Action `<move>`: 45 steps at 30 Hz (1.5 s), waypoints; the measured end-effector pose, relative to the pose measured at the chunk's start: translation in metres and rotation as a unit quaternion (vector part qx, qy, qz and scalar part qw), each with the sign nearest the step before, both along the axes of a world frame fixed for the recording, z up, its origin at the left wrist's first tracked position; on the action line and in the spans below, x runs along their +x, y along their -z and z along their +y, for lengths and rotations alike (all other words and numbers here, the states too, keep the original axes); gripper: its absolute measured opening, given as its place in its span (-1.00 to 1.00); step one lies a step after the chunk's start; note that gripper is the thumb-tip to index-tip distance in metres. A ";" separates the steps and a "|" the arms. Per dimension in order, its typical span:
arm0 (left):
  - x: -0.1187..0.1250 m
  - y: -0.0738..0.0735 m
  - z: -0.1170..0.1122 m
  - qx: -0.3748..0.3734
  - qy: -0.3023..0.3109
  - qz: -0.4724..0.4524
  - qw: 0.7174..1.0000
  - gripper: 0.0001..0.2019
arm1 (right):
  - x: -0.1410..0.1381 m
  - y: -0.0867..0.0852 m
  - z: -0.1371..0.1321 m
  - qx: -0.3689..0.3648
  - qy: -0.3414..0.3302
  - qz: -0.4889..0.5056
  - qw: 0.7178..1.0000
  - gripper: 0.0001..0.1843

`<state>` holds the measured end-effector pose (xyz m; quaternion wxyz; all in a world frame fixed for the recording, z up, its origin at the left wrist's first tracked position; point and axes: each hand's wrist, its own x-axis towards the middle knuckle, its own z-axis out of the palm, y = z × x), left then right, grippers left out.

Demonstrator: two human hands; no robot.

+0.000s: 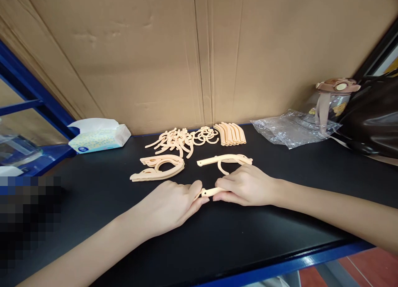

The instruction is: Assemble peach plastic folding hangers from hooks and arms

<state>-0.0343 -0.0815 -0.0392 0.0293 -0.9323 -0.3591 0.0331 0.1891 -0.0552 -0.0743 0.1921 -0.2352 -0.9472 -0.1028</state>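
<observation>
Near the front middle of the table, my left hand [178,202] pinches a small beige plastic piece, mostly covered by the fingers. My right hand [245,185] grips a beige hanger arm [210,192], its holed end reaching the left fingertips. Whether the two pieces are joined is hidden. Just beyond the right hand lies a beige folding hanger [222,159] with a curved hook under it. Left of it is a stack of folded hangers [168,173]. Farther back are a heap of loose hooks [177,140] and a row of hanger arms [231,133].
A tissue pack [99,136] stands at the back left. Crumpled clear plastic [289,129], a drinking bottle [336,98] and a dark bag [373,117] are at the back right. Cardboard [139,63] walls off the rear of the black table [248,233].
</observation>
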 end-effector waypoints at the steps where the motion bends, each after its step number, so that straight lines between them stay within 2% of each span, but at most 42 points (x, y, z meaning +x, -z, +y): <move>1: 0.000 0.001 0.000 0.015 0.006 0.007 1.000 -0.73 | 0.000 0.000 0.000 -0.004 -0.002 -0.004 1.000 -0.49; 6: -0.003 0.009 -0.001 0.103 0.041 0.028 0.993 -0.72 | 0.000 0.000 0.000 -0.004 -0.008 0.007 1.000 -0.48; 12: -0.004 0.014 -0.005 0.236 0.064 0.073 0.967 -0.69 | 0.000 0.000 0.001 -0.002 -0.021 0.011 1.000 -0.45; 22: -0.003 0.014 -0.006 0.290 0.113 0.073 0.947 -0.73 | 0.000 0.000 0.001 -0.016 -0.039 0.008 0.999 -0.49; 26: -0.004 0.017 -0.005 0.271 0.117 0.050 0.954 -0.72 | -0.001 0.001 0.001 -0.012 -0.028 0.003 1.000 -0.47; 32: -0.003 0.015 -0.003 0.193 0.092 -0.022 0.977 -0.68 | -0.001 0.002 0.003 0.007 -0.017 0.016 1.000 -0.47; 39: -0.004 0.009 0.001 0.119 0.094 -0.043 0.987 -0.73 | -0.001 0.003 0.003 -0.009 -0.022 0.006 1.000 -0.51; 45: -0.005 0.008 0.003 0.021 0.090 -0.060 0.994 -0.77 | -0.002 0.003 0.004 -0.005 -0.029 -0.007 1.000 -0.51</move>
